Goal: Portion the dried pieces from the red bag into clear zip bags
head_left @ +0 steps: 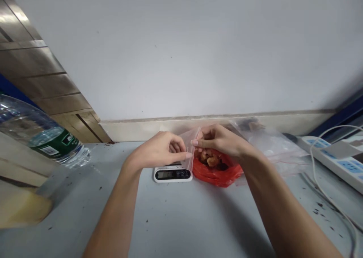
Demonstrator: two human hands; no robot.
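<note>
A clear zip-lock bag (195, 136) is stretched between my two hands at the middle of the view. My left hand (161, 150) pinches its left side, above a small white digital scale (173, 179) whose display faces me. On the bag's right edge, the thumb and fingers of my right hand (214, 140) are closed. Below my right hand sits a red plastic bag (217, 177), its mouth spread around brown, lumpy dried pieces (211, 160). My left hand and the clear bag hide the back of the scale.
More clear bags (272, 146) lie right of the red bag, beside a white power strip (337, 157) with a white cable (313, 163). At left stand a large water bottle (53, 140) and a blurred yellowish container (25, 207). A white wall (184, 53) rises behind the table.
</note>
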